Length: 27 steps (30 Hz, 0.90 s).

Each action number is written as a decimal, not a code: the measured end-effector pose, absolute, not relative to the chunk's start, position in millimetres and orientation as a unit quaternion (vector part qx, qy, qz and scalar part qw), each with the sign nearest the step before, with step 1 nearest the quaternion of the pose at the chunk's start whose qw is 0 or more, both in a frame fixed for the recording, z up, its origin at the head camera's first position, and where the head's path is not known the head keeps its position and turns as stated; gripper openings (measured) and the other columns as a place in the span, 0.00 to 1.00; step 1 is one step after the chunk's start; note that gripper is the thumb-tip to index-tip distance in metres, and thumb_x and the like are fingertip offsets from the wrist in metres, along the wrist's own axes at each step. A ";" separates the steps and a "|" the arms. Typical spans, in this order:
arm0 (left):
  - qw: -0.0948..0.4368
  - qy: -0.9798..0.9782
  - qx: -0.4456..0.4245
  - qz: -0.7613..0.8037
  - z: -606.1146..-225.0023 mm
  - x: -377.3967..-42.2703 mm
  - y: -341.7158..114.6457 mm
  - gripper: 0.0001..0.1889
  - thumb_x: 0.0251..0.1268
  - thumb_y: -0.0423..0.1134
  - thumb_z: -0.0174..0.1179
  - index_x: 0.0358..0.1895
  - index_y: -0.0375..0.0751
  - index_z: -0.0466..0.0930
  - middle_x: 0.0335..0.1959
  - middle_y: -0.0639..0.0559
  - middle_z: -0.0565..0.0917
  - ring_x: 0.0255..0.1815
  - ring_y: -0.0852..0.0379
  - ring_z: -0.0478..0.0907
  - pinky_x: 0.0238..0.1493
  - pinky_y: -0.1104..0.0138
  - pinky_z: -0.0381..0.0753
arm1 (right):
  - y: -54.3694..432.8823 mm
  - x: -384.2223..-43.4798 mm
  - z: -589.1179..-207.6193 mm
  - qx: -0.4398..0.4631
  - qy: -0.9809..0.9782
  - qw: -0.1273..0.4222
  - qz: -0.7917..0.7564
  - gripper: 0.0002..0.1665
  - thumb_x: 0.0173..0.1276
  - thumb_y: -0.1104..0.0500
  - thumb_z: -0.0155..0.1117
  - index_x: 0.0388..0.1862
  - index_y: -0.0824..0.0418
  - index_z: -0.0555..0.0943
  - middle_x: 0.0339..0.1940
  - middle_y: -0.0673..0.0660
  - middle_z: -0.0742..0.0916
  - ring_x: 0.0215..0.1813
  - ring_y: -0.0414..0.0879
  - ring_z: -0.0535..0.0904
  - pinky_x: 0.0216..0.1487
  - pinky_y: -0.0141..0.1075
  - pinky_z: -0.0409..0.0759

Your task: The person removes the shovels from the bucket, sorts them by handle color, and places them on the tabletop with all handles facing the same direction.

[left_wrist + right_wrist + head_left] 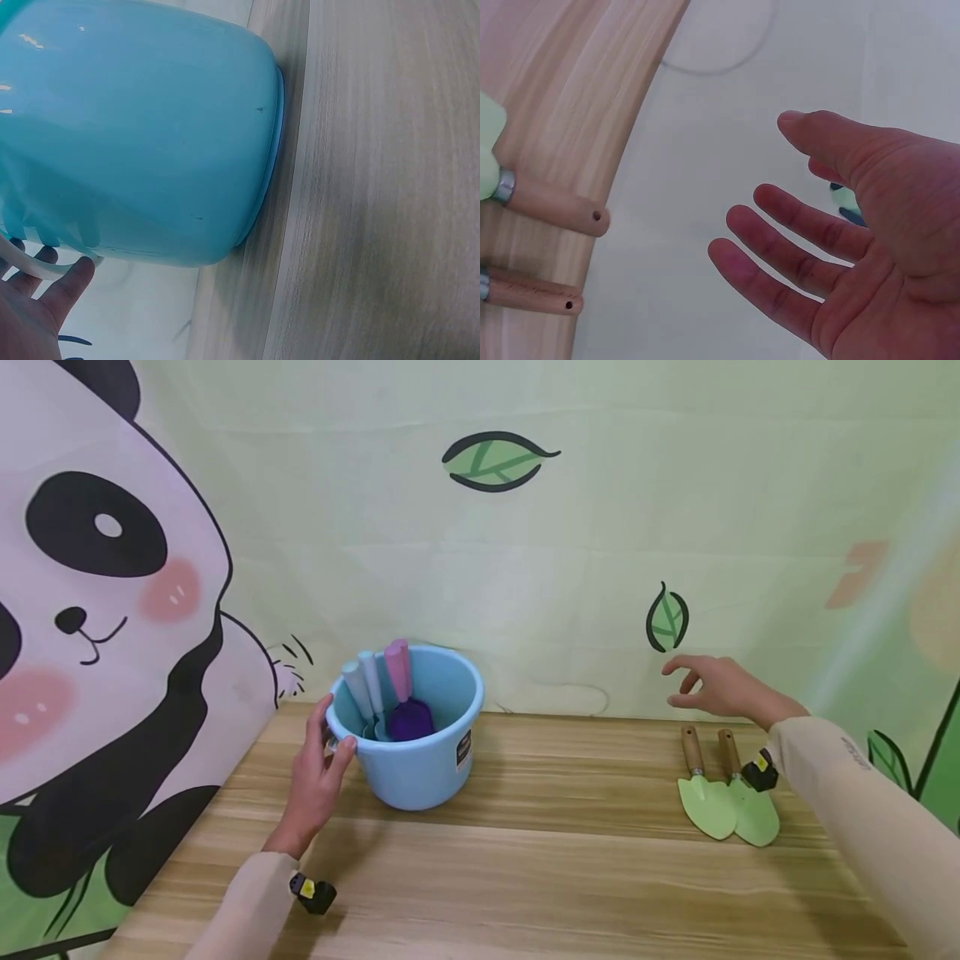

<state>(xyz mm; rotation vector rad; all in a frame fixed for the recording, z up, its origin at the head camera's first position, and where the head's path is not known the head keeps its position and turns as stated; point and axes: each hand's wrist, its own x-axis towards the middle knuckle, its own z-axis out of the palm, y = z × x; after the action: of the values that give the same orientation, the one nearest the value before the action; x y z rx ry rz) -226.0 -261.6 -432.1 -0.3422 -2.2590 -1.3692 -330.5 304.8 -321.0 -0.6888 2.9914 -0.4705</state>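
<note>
A light blue bucket (420, 770) stands on the wooden table. My left hand (318, 777) grips its left edge, thumb in front and fingers round the side. In the left wrist view the fingers curl at a pale curved band (37, 266), probably the bucket's handle. Inside the bucket lean two tools with pale blue handles (363, 685) and a purple scoop (411, 720) with pink handles beside each other above it. My right hand (712, 685) hovers empty, fingers loosely bent. Below it lie two green trowels (708, 808) with wooden handles (555, 202), their blades overlapping.
A pale green cloth (570, 568) with printed leaves and a large panda (112, 610) hangs behind the table (525, 877). The trowels' handle ends reach near the table's back edge.
</note>
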 end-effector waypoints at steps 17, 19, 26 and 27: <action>0.235 -0.822 -0.126 -0.503 -431.3 -226.2 -261.7 0.35 0.80 0.44 0.52 0.83 0.59 0.47 0.80 0.43 0.60 0.76 0.33 0.63 0.61 0.32 0.73 | 262.6 -329.1 -300.1 -0.260 0.952 0.029 -0.156 0.27 0.70 0.57 0.70 0.65 0.64 0.76 0.46 0.62 0.88 0.42 0.54 0.87 0.47 0.53 0.85; 0.234 -0.822 -0.125 -0.503 -431.3 -226.4 -262.0 0.35 0.80 0.44 0.52 0.83 0.59 0.47 0.80 0.43 0.60 0.76 0.33 0.62 0.61 0.32 0.72 | 257.3 -329.0 -298.4 -0.268 0.950 0.027 -0.161 0.27 0.70 0.58 0.70 0.65 0.63 0.76 0.46 0.63 0.88 0.43 0.54 0.87 0.48 0.53 0.85; 0.233 -0.825 -0.124 -0.499 -431.1 -226.0 -262.2 0.35 0.81 0.44 0.51 0.83 0.59 0.46 0.81 0.42 0.60 0.76 0.33 0.62 0.61 0.32 0.72 | 240.3 -329.2 -294.9 -0.289 0.941 0.025 -0.174 0.28 0.70 0.57 0.72 0.65 0.62 0.76 0.48 0.64 0.88 0.43 0.54 0.87 0.48 0.52 0.86; 0.233 -0.825 -0.125 -0.499 -431.0 -225.8 -262.1 0.35 0.81 0.44 0.51 0.83 0.59 0.46 0.81 0.42 0.60 0.76 0.33 0.62 0.61 0.32 0.72 | 238.3 -329.5 -294.4 -0.290 0.941 0.027 -0.175 0.28 0.70 0.56 0.72 0.65 0.62 0.76 0.48 0.64 0.88 0.43 0.54 0.87 0.48 0.52 0.86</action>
<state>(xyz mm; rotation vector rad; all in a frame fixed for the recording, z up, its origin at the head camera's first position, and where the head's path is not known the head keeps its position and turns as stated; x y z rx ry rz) -225.8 -262.1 -431.0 -0.3420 -2.2668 -1.3694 -329.5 238.3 -294.4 -0.8960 2.9059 -0.5398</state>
